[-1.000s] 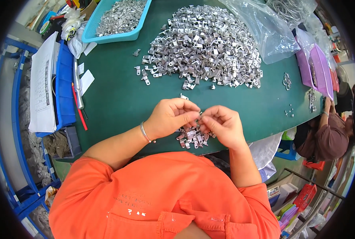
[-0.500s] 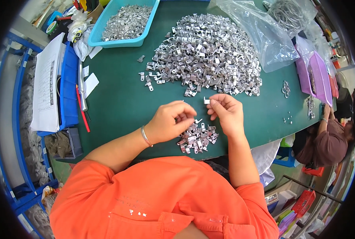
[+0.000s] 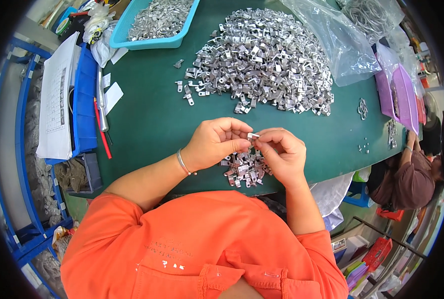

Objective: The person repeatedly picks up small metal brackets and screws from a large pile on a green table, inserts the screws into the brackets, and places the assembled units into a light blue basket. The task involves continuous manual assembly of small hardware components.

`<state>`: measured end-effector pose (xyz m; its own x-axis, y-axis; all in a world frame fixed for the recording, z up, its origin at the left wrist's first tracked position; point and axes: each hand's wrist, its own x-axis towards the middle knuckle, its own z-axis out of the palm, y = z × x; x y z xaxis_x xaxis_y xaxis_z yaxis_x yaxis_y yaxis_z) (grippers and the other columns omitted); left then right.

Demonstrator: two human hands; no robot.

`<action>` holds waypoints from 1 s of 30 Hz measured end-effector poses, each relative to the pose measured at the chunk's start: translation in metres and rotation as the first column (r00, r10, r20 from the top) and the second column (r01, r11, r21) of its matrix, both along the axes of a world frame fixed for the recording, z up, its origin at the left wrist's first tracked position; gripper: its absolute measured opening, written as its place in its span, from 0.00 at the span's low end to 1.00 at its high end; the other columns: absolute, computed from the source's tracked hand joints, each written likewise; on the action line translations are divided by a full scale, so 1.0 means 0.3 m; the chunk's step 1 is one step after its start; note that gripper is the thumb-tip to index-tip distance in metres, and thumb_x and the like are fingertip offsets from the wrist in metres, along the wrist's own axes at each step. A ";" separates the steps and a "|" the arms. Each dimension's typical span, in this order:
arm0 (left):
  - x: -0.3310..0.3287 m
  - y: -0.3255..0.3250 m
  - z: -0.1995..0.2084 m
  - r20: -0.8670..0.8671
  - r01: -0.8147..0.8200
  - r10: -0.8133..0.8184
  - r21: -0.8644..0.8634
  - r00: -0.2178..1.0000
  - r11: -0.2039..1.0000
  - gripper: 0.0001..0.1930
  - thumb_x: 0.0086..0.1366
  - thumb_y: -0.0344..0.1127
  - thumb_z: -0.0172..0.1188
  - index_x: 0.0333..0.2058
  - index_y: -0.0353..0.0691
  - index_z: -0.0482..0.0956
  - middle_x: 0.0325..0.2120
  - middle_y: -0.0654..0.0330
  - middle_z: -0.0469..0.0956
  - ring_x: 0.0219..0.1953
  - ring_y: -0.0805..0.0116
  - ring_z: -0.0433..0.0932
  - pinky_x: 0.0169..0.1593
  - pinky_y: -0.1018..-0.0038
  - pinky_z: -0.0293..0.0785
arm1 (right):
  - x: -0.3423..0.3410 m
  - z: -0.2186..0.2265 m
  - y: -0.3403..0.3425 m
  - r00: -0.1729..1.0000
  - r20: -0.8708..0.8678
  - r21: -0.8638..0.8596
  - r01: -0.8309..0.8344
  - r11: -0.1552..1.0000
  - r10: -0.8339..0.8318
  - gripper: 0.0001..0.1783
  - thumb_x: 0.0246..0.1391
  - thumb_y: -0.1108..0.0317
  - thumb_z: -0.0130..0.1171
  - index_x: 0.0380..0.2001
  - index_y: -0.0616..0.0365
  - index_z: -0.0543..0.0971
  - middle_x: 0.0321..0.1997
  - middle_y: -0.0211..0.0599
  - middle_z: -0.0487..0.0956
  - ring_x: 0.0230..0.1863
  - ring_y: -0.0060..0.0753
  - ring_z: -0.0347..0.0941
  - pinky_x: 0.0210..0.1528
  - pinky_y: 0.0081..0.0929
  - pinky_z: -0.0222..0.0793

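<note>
A small bent metal bracket (image 3: pixel 252 136) is held between my two hands over the front part of the green table. My right hand (image 3: pixel 285 155) pinches it between thumb and fingers. From the other side my left hand (image 3: pixel 213 143) closes its fingertips at the bracket; whether a second small piece is hidden there I cannot make out. Just beneath lies a small pile of similar brackets (image 3: pixel 247 172), partly covered by my hands. Beyond my hands rises a large heap of brackets (image 3: pixel 269 62), with several strays at its left edge.
A light-blue basket (image 3: pixel 154 44) of metal parts stands far left. A blue bin (image 3: pixel 86 99) with papers, a red pen (image 3: pixel 103 132) and a metal tool lie left. A clear plastic bag (image 3: pixel 349 55) and purple basket (image 3: pixel 406 97) are right, where a person (image 3: pixel 406 177) sits.
My hands have come together, with the bracket in my right hand now meeting my left fingertips. The whole view has shifted slightly.
</note>
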<state>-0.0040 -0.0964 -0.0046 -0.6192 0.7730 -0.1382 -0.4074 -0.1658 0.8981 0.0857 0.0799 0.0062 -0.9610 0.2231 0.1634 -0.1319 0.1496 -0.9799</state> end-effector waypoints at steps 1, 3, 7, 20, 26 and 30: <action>-0.001 0.001 0.003 0.002 0.002 -0.002 0.005 1.000 1.000 0.15 0.61 0.22 0.61 0.47 0.28 0.74 0.38 0.56 0.79 0.38 0.71 0.80 0.43 0.76 0.79 | 0.002 -0.002 -0.005 1.000 -0.017 0.036 0.008 0.999 -0.008 0.08 0.48 0.86 0.60 0.32 0.65 0.79 0.35 0.39 0.81 0.37 0.27 0.80 0.39 0.22 0.79; 0.000 -0.001 0.007 -0.002 0.015 -0.015 -0.005 1.000 1.000 0.15 0.60 0.21 0.62 0.46 0.28 0.74 0.38 0.57 0.78 0.38 0.71 0.79 0.44 0.77 0.78 | 0.005 0.004 -0.013 1.000 -0.004 0.037 0.030 0.999 -0.030 0.08 0.47 0.86 0.60 0.32 0.65 0.79 0.35 0.39 0.81 0.37 0.27 0.80 0.39 0.22 0.79; 0.004 -0.003 -0.007 -0.046 0.000 0.001 0.031 0.999 1.000 0.14 0.59 0.20 0.62 0.44 0.30 0.75 0.39 0.58 0.77 0.39 0.72 0.78 0.45 0.77 0.78 | -0.002 0.018 -0.015 0.999 -0.051 0.107 0.024 0.994 -0.019 0.08 0.46 0.86 0.61 0.30 0.64 0.80 0.35 0.39 0.81 0.36 0.27 0.80 0.38 0.21 0.78; 0.000 -0.001 -0.006 -0.010 -0.003 0.003 0.009 1.000 1.000 0.15 0.57 0.18 0.63 0.44 0.29 0.74 0.39 0.58 0.77 0.41 0.72 0.78 0.45 0.76 0.78 | 0.008 -0.003 -0.009 0.980 -0.200 0.147 0.021 0.989 0.009 0.10 0.42 0.86 0.62 0.27 0.60 0.76 0.34 0.39 0.80 0.36 0.32 0.77 0.38 0.24 0.73; 0.005 -0.001 -0.008 -0.015 0.003 -0.002 0.013 1.000 1.000 0.13 0.57 0.18 0.63 0.42 0.30 0.75 0.40 0.59 0.76 0.42 0.72 0.78 0.46 0.76 0.77 | 0.017 -0.025 -0.020 0.985 -0.172 0.006 0.005 1.000 -0.004 0.12 0.44 0.89 0.59 0.28 0.60 0.72 0.33 0.39 0.78 0.36 0.29 0.76 0.40 0.23 0.72; 0.007 -0.003 -0.012 -0.039 0.007 -0.006 0.029 0.999 1.000 0.13 0.57 0.18 0.63 0.42 0.31 0.76 0.40 0.59 0.76 0.42 0.72 0.78 0.47 0.77 0.77 | 0.019 -0.018 -0.025 0.985 -0.171 0.002 -0.005 1.000 0.005 0.11 0.43 0.88 0.59 0.27 0.60 0.73 0.33 0.40 0.79 0.35 0.29 0.77 0.38 0.23 0.73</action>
